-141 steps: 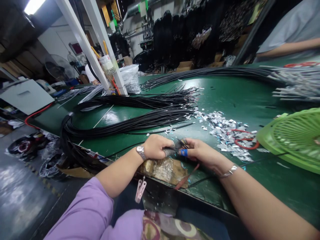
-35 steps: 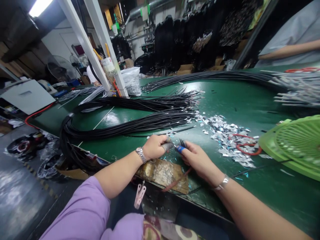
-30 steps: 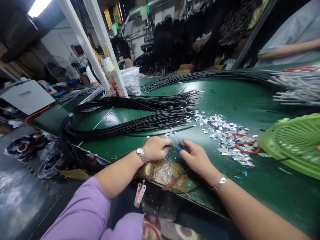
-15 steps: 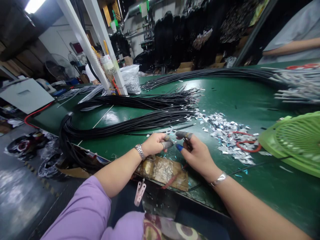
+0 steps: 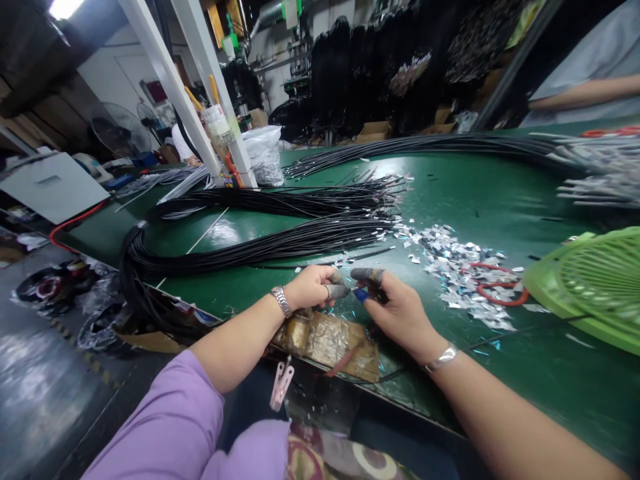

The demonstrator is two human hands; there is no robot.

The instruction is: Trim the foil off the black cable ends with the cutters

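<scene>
My left hand (image 5: 311, 290) rests at the near edge of the green table (image 5: 500, 200), fingers curled, grey finger cots on the tips, pinching a thin black wire end I can barely make out. My right hand (image 5: 395, 307) meets it fingertip to fingertip, with a blue cot on the thumb and a grey one on the forefinger, pinched on the same small piece. A long bundle of black cables (image 5: 280, 243) lies just beyond both hands. Silver foil scraps (image 5: 450, 260) are scattered to the right.
Red-handled scissors (image 5: 493, 290) lie among the scraps. A green fan (image 5: 590, 280) lies at the right. A taped cardboard pad (image 5: 325, 337) sits on the table edge under my hands. White posts (image 5: 200, 87), a plastic bag (image 5: 263, 157), and another person's arm (image 5: 580, 93) are at the far side.
My hands drew slightly apart half a second ago with the right forefinger lifted, then came back together at the fingertips. The cables and scraps stayed put.
</scene>
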